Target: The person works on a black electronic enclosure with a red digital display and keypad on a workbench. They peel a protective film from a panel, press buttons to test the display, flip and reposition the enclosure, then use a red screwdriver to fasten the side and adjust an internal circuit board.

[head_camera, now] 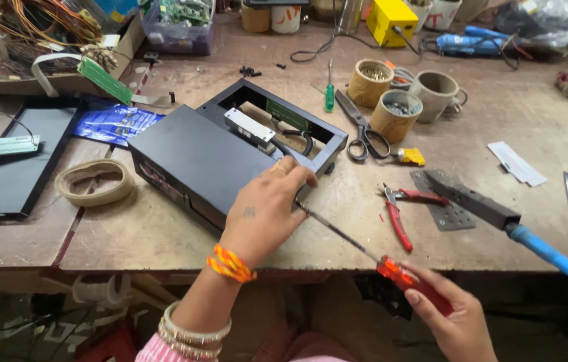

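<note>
Head view: left hand (265, 213) pressed flat on black metal enclosure (193, 164) at table (498, 134) front edge, fingers together. Right hand (455, 322) clamped on red-handled screwdriver (364, 248), shaft angled into enclosure's side under left fingers. Likely risk: slanted tip slipping off screw, jabbing fingers or chewing the head.

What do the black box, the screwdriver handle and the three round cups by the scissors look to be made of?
Black box: probably painted sheet metal, matte, with thin folded edges. Screwdriver handle in the right hand: clear red plastic, glossy and see-through, on a steel shaft. Round cups: likely cardboard tube sections, tan, dull, thick-walled. The left hand rests on the box.
</note>
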